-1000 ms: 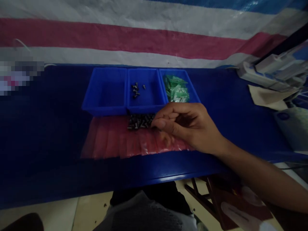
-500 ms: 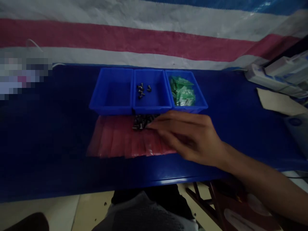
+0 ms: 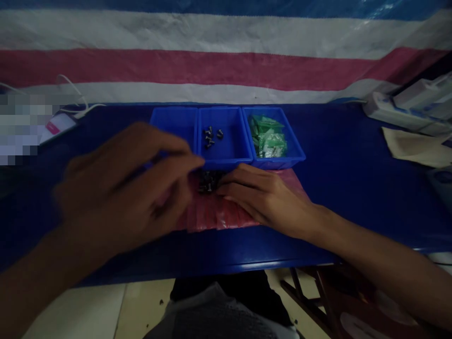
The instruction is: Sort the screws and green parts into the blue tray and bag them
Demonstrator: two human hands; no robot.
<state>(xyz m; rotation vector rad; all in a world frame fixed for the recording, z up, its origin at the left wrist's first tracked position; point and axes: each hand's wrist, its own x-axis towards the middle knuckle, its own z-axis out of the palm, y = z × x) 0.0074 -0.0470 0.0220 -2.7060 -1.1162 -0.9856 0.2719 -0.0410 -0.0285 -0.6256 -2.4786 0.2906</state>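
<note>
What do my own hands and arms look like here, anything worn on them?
Your left hand and right hand are gloveless. The left forearm and right forearm show no sleeve, watch or bracelet. I see no ring, though the left hand is blurred.

Screws [image 3: 208, 182]: dark metal is being shown, with small glints being thrown back.
Red bags [image 3: 226, 219]: thin plastic film is being seen, its gloss being broken by creases.
Green packets [image 3: 271, 141]: crinkled, shiny film is being lit in patches.
Bins [image 3: 224, 163]: smooth plastic with a low sheen is being presented.
Surface [image 3: 229, 247]: a smooth, glossy finish is being revealed near the front edge.
Striped sheet [image 3: 212, 35]: wrinkled, plastic-looking material is being displayed, mostly matt.
</note>
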